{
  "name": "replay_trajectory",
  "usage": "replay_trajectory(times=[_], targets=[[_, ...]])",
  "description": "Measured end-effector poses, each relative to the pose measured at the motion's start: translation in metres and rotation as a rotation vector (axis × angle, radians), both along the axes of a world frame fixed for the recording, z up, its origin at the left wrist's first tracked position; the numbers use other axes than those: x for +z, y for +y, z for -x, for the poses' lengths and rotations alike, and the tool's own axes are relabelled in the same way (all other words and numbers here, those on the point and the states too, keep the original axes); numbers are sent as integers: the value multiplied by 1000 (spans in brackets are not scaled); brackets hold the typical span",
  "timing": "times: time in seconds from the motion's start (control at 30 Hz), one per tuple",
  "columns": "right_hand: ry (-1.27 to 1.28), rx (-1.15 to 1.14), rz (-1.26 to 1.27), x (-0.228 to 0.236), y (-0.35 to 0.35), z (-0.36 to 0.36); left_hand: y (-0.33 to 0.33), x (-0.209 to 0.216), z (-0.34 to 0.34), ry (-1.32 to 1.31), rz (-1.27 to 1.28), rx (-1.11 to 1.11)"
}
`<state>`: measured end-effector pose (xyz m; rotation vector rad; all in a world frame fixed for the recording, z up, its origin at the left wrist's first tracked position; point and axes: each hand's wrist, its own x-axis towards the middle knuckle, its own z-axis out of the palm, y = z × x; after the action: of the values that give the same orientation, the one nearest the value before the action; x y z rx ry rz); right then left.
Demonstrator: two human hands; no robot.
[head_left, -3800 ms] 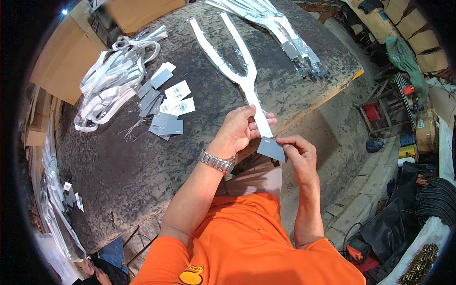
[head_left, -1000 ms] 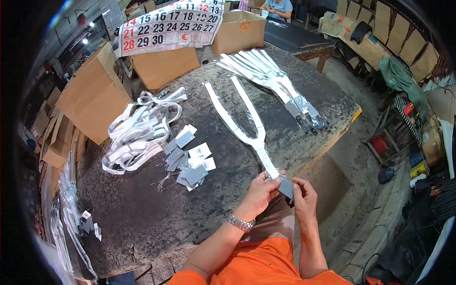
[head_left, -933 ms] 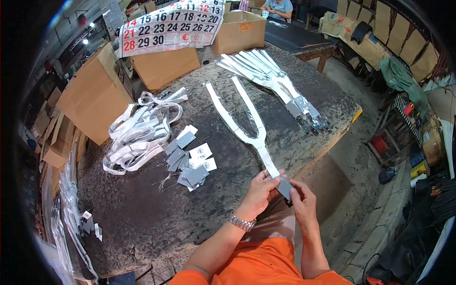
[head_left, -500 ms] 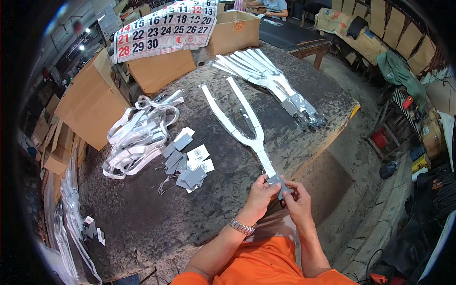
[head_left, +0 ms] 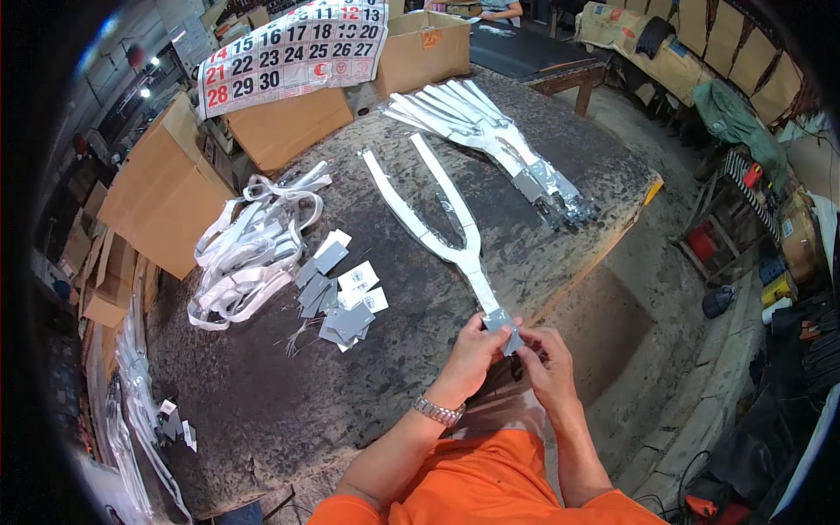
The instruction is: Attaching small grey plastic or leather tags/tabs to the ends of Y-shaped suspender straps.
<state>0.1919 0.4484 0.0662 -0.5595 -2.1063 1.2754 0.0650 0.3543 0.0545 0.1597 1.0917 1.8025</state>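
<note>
A pair of white Y-shaped suspenders (head_left: pixel 471 254) lies flat at the table's front edge, its two arms pointing away from me and its single tail toward me. My left hand (head_left: pixel 472 357) is closed on the tail, thumb on top of a grey hang tag (head_left: pixel 500 325) there. My right hand (head_left: pixel 551 366) pinches at the lower corner of that tag; what lies between its fingertips is partly hidden. Left of the suspenders is a loose pile of grey and white hang tags (head_left: pixel 354 322) with thin strings. Behind, several finished-looking suspenders with grey tags (head_left: pixel 499 140) lie stacked together.
Tangled white straps (head_left: pixel 254 254) heap on the dark worn table (head_left: pixel 262 411). Cardboard boxes (head_left: pixel 162 188) stand along its far left, one under a calendar sheet (head_left: pixel 297 57). More bagged straps (head_left: pixel 131 376) hang at the left edge. A person (head_left: pixel 500 9) sits at the back.
The view has shifted slightly, so the table things sit a little further left. Both hands stay at the tail, and my right fingers have moved slightly around the tag's lower end.
</note>
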Motion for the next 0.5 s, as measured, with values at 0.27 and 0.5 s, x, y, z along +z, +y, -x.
replay_trajectory(times=[0.27, 0.5], targets=[[-55, -52, -207, -4, 4, 13, -14, -9, -4, -54, -45, -140], [-50, -71, -259, 12, 3, 26, -34, 15, -7, -11, 91, -189]])
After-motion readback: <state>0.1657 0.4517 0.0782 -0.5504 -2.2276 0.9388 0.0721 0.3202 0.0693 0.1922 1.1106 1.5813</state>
